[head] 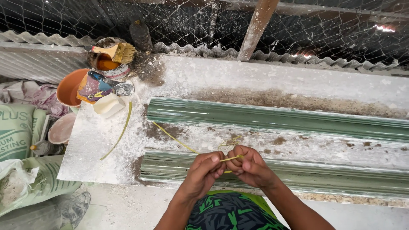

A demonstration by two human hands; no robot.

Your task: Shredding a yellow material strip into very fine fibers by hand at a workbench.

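Over the near green ribbed moulding [298,174] on the dusty white bench [98,145], the left hand [204,170] and right hand [251,166] both pinch a thin yellow-green fibre strip [174,138] trailing far-left.

Both hands pinch a yellow strand [179,139]: left hand [205,171], right hand [250,166]. Beneath lie green moulds [272,117]; a brush [117,52] sits far left.

Brush [117,52] rests across paint tin [105,59]. Orange bowl [70,87] sits left of dusty worktop [221,76]. Green sacks [19,132] at far left.
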